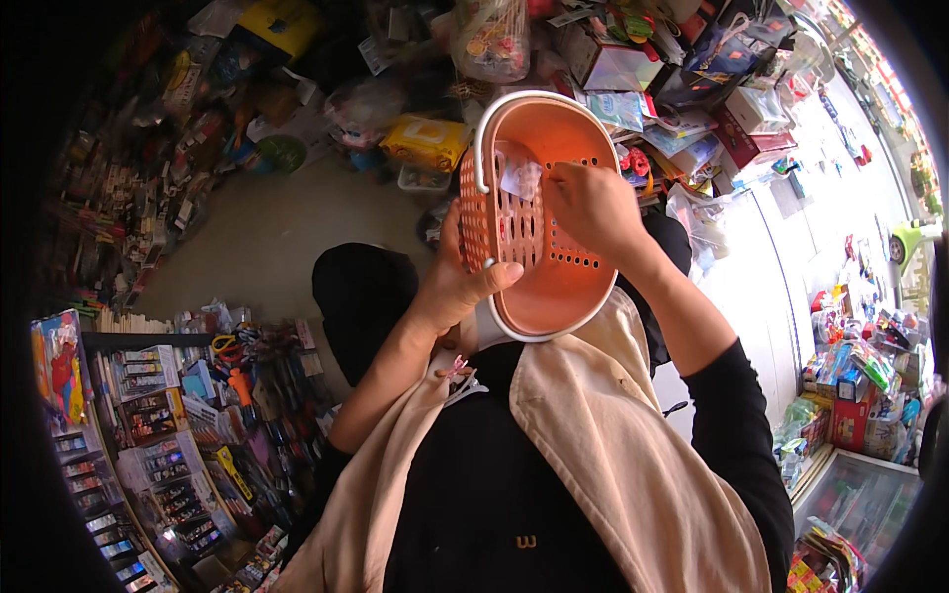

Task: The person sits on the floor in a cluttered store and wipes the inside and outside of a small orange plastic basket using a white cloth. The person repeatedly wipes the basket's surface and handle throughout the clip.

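An orange plastic basket (556,304) with round holes, slots and a white rim and handle is tilted in front of my chest. My left hand (471,274) grips its left side, the thumb over the rim. Inside the basket, a small clear packet with a pale paper piece (521,180) lies against the slotted part. My right hand (593,211) reaches into the basket from the right, its fingers curled close to the packet. Whether those fingers pinch anything is hidden.
Piled goods surround me, among them a yellow packet (426,142) beyond the basket and a dark red box (752,144) at the upper right. A rack of small packaged goods (148,415) stands at the lower left. A glass-topped case (852,489) is at the lower right.
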Available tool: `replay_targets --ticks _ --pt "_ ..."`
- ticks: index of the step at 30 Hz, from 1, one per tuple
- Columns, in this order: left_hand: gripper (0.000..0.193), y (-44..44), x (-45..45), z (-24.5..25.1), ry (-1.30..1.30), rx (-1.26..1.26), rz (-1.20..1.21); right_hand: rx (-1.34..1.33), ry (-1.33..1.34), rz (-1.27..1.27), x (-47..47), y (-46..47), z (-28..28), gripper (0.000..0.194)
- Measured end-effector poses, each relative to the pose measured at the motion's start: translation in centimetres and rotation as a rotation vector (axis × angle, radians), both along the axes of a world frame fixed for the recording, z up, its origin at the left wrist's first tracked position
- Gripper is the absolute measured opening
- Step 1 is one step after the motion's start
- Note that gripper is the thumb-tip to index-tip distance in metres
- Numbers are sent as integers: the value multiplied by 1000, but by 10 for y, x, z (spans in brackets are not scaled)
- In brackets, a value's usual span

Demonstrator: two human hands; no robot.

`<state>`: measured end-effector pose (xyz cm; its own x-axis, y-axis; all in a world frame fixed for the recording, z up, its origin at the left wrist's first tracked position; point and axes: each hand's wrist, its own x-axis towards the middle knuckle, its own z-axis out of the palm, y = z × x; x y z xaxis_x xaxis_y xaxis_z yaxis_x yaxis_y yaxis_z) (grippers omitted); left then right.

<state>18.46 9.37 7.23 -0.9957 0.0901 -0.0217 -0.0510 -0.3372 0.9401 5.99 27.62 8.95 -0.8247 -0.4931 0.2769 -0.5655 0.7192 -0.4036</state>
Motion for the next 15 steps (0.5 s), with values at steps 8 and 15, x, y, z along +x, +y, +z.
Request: replay_targets --ticks 8,15 --pt "108 16 -2 1 33 -12 -72 279 -49 19 -1 6 -22 52" --pt "111 20 5 -1 10 -2 -83 259 36 6 -13 0 -35 27"
